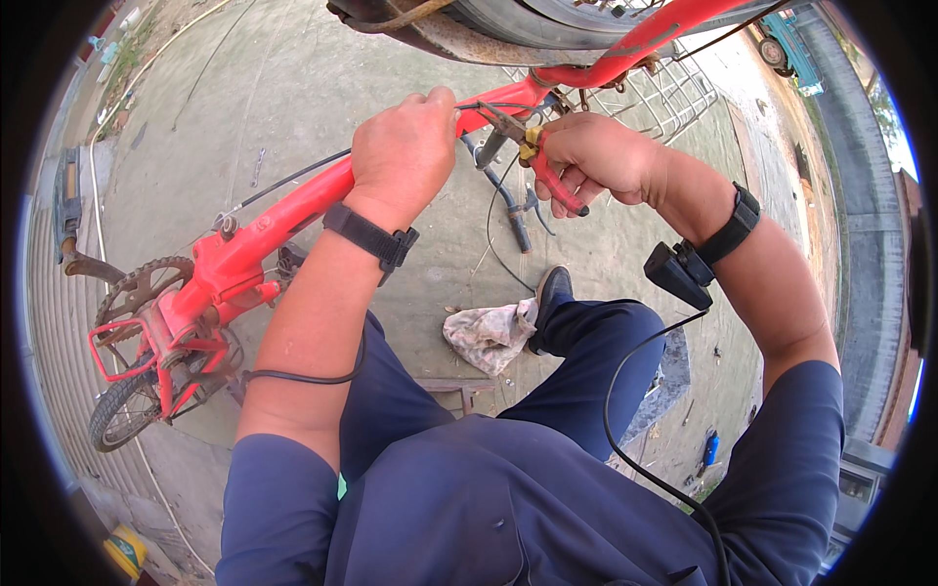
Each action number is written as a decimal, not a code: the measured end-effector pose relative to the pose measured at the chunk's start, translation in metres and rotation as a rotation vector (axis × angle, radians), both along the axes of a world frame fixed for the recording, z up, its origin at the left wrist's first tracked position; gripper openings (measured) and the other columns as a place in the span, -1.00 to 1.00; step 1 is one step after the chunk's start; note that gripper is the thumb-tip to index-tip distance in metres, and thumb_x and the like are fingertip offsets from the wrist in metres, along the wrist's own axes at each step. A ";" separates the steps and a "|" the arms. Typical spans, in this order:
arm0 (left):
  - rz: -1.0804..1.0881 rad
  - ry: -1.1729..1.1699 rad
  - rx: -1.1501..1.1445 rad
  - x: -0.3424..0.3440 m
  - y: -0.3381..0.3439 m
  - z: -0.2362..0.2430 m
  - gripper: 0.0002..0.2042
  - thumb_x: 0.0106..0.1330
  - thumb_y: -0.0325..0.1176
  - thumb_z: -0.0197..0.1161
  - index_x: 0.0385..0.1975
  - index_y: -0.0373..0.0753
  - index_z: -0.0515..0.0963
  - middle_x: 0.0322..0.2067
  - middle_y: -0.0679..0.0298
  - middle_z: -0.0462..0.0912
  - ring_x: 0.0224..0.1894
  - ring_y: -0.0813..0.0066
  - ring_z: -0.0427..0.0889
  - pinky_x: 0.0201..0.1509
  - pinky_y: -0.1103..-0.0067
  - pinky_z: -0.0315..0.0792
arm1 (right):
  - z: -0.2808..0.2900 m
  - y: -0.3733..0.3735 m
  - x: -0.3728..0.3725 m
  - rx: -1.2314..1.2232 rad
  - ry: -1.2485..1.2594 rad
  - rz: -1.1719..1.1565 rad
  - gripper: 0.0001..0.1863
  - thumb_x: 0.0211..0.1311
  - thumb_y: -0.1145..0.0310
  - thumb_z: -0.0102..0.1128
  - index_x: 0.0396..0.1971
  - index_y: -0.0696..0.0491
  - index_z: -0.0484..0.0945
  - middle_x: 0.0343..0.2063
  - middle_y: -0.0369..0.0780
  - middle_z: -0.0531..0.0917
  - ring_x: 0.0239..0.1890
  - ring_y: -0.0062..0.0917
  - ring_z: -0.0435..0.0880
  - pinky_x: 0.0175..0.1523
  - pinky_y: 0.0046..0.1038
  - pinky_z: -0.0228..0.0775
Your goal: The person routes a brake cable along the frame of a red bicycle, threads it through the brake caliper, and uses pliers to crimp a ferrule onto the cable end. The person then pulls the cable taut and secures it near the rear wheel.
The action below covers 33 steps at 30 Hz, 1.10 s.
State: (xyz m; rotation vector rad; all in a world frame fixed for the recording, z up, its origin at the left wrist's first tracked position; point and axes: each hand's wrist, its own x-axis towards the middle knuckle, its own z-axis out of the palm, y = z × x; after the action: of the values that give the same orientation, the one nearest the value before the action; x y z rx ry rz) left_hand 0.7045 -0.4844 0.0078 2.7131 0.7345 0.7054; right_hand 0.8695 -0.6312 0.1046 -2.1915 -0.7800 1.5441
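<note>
A red bicycle frame (311, 198) runs diagonally in front of me. My left hand (408, 145) is closed over its tube, with the fingertips hidden behind. A black cable (291, 179) follows the tube and passes under this hand; whether the hand also grips it cannot be seen. My right hand (598, 159) holds pliers (555, 182) with red and yellow handles. Their jaws point left and lie at the thin cable beside the tube, just right of my left hand. The handlebar (516, 227) hangs below the frame, near the pliers.
A large wheel (489, 29) rises at the top, and a wire basket (669, 98) is behind the right hand. Chainring (142, 283) and small wheel (122, 410) are at left. A patterned cloth (490, 337) lies by my shoe (555, 288). A wrench (258, 167) is on the ground.
</note>
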 end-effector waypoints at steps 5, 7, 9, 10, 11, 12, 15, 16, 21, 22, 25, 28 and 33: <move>-0.008 -0.018 -0.013 0.000 0.000 -0.001 -0.83 0.42 -0.22 0.23 -0.31 -0.17 0.50 -0.39 0.12 0.68 -0.36 -0.04 0.69 -0.32 0.15 0.55 | -0.020 -0.014 -0.018 0.158 0.048 -0.145 -0.72 0.31 0.30 -0.06 -0.17 0.17 0.52 -0.36 -0.17 0.72 -0.45 -0.46 0.77 -0.50 -0.45 0.49; -0.011 -0.024 -0.015 0.000 0.000 -0.001 -0.83 0.42 -0.23 0.23 -0.30 -0.17 0.50 -0.39 0.12 0.67 -0.36 -0.04 0.69 -0.32 0.14 0.54 | -0.027 -0.016 -0.022 0.210 0.083 -0.187 -0.74 0.30 0.34 -0.03 -0.20 0.22 0.51 -0.39 -0.15 0.69 -0.47 -0.41 0.75 -0.32 -0.38 0.57; -0.007 -0.020 -0.014 -0.001 0.000 0.000 -0.84 0.42 -0.23 0.23 -0.30 -0.17 0.50 -0.39 0.12 0.67 -0.36 -0.04 0.68 -0.33 0.14 0.54 | -0.034 -0.017 -0.026 0.219 0.037 -0.157 -0.75 0.29 0.35 -0.01 -0.23 0.23 0.52 -0.38 -0.13 0.69 -0.44 -0.40 0.75 -0.32 -0.37 0.57; -0.005 -0.019 -0.013 0.000 -0.001 0.000 -0.84 0.42 -0.23 0.23 -0.30 -0.17 0.50 -0.39 0.12 0.67 -0.36 -0.04 0.68 -0.33 0.14 0.54 | -0.036 -0.017 -0.027 0.214 0.002 -0.149 -0.76 0.29 0.36 0.00 -0.24 0.23 0.52 -0.38 -0.13 0.69 -0.43 -0.39 0.75 -0.31 -0.36 0.57; -0.008 -0.022 -0.015 -0.001 -0.001 0.000 -0.84 0.42 -0.23 0.23 -0.30 -0.17 0.50 -0.40 0.12 0.67 -0.36 -0.04 0.68 -0.33 0.14 0.54 | -0.036 -0.019 -0.027 0.245 0.001 -0.138 -0.77 0.28 0.37 0.02 -0.27 0.24 0.52 -0.36 -0.10 0.69 -0.40 -0.38 0.76 -0.30 -0.35 0.57; -0.010 -0.024 -0.017 -0.001 -0.001 0.000 -0.84 0.41 -0.23 0.24 -0.29 -0.17 0.50 -0.40 0.12 0.67 -0.36 -0.04 0.68 -0.33 0.14 0.54 | -0.036 -0.019 -0.025 0.249 0.023 -0.124 -0.76 0.28 0.36 0.01 -0.23 0.23 0.52 -0.34 -0.11 0.70 -0.39 -0.41 0.75 -0.27 -0.37 0.60; -0.018 -0.027 -0.026 -0.002 -0.001 0.001 -0.84 0.41 -0.24 0.24 -0.29 -0.16 0.50 -0.41 0.13 0.66 -0.37 -0.04 0.68 -0.34 0.14 0.53 | -0.029 -0.020 -0.018 0.223 0.079 -0.108 -0.71 0.28 0.34 -0.02 -0.11 0.19 0.51 -0.25 -0.13 0.72 -0.32 -0.46 0.75 -0.19 -0.40 0.65; -0.017 -0.031 -0.032 -0.002 0.000 0.001 -0.85 0.41 -0.24 0.25 -0.29 -0.16 0.50 -0.41 0.12 0.66 -0.37 -0.04 0.68 -0.34 0.14 0.52 | -0.025 -0.020 -0.015 0.207 0.098 -0.107 -0.70 0.28 0.34 -0.02 -0.09 0.19 0.51 -0.22 -0.12 0.72 -0.30 -0.47 0.75 -0.16 -0.41 0.64; -0.022 -0.053 -0.017 -0.002 0.000 0.003 -0.85 0.41 -0.24 0.25 -0.31 -0.16 0.50 -0.43 0.13 0.66 -0.38 -0.03 0.67 -0.36 0.15 0.50 | -0.019 -0.035 -0.006 0.151 0.182 -0.086 -0.59 0.29 0.34 0.00 0.08 0.21 0.50 -0.05 -0.09 0.72 -0.16 -0.45 0.76 -0.04 -0.43 0.63; -0.021 -0.051 -0.027 -0.002 -0.001 0.002 -0.85 0.41 -0.24 0.24 -0.31 -0.16 0.50 -0.43 0.14 0.66 -0.38 -0.02 0.67 -0.36 0.15 0.50 | -0.024 -0.039 -0.007 0.170 0.202 -0.103 -0.58 0.29 0.35 0.00 0.09 0.21 0.49 -0.05 -0.08 0.72 -0.15 -0.44 0.76 -0.02 -0.41 0.64; -0.014 -0.056 -0.013 -0.003 -0.003 0.002 -0.84 0.41 -0.24 0.24 -0.33 -0.16 0.52 -0.43 0.16 0.66 -0.38 0.01 0.67 -0.36 0.18 0.49 | -0.040 -0.057 -0.012 0.241 0.306 -0.219 -0.56 0.30 0.41 -0.01 0.15 0.25 0.47 -0.02 -0.06 0.70 -0.08 -0.37 0.76 0.08 -0.35 0.64; -0.009 -0.063 -0.005 -0.003 -0.005 0.003 -0.84 0.41 -0.22 0.25 -0.33 -0.15 0.54 -0.43 0.18 0.65 -0.37 0.03 0.67 -0.35 0.20 0.49 | -0.063 -0.065 -0.017 0.374 0.420 -0.325 -0.56 0.30 0.45 -0.02 0.16 0.26 0.45 -0.01 -0.04 0.69 -0.04 -0.35 0.75 0.10 -0.36 0.64; -0.011 -0.047 0.056 -0.002 -0.007 0.005 -0.87 0.38 -0.23 0.29 -0.27 -0.13 0.60 -0.36 0.24 0.66 -0.30 0.10 0.67 -0.33 0.24 0.50 | -0.100 -0.069 -0.030 0.535 0.500 -0.470 -0.49 0.28 0.51 -0.03 0.24 0.25 0.41 0.01 -0.04 0.67 -0.05 -0.31 0.75 0.00 -0.40 0.62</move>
State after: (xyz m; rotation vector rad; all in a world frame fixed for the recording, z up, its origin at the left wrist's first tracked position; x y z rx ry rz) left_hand 0.7020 -0.4915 0.0123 2.7388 0.6990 0.7958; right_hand 0.8400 -0.6999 0.0041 -1.3899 -0.4087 1.3506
